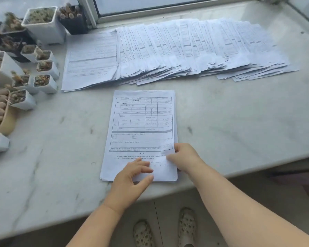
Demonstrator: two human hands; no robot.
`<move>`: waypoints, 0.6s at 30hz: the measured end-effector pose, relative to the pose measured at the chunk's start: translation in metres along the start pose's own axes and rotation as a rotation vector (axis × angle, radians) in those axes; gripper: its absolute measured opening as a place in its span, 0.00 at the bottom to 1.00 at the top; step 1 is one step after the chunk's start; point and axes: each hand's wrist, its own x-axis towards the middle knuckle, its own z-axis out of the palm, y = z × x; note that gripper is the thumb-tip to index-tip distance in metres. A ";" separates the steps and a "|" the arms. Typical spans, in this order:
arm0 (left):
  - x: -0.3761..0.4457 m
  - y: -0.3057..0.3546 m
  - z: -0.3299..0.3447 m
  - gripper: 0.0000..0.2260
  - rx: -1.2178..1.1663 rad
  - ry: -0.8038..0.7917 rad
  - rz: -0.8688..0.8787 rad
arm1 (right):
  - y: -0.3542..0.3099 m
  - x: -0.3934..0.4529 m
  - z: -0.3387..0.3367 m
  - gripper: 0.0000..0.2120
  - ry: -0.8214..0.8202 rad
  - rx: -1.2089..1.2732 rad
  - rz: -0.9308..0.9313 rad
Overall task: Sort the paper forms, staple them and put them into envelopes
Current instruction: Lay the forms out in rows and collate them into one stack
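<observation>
A small stack of printed forms (141, 125) lies upright near the front edge of the marble sill. My left hand (132, 177) rests on the stack's lower edge with fingers spread and the thumb under the paper's bottom. My right hand (184, 156) pinches the lower right edge of the top sheet, which lifts slightly. Behind, a long fanned row of several more forms (194, 49) runs across the sill, with one larger pile (91, 63) at its left end.
Several small white pots of succulents (43, 24) crowd the left side, with a beige bowl of plants (5, 120). A window frame (89, 11) stands at the back. The sill's front edge (221, 177) runs under my arms; my feet show below.
</observation>
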 end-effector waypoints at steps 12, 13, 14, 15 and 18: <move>0.049 0.105 -0.010 0.10 -0.343 0.364 -0.328 | -0.002 -0.008 -0.113 0.13 -0.014 0.271 -0.220; 0.056 0.111 -0.005 0.08 -0.405 0.348 -0.315 | -0.003 -0.002 -0.122 0.10 -0.028 0.327 -0.183; 0.064 0.117 0.001 0.07 -0.441 0.348 -0.289 | -0.006 0.006 -0.129 0.08 -0.029 0.350 -0.140; 0.072 0.122 0.008 0.08 -0.449 0.356 -0.255 | -0.009 0.015 -0.135 0.06 -0.009 0.357 -0.101; 0.105 0.140 0.024 0.07 -0.445 0.361 -0.174 | -0.021 0.052 -0.154 0.06 0.144 0.293 -0.044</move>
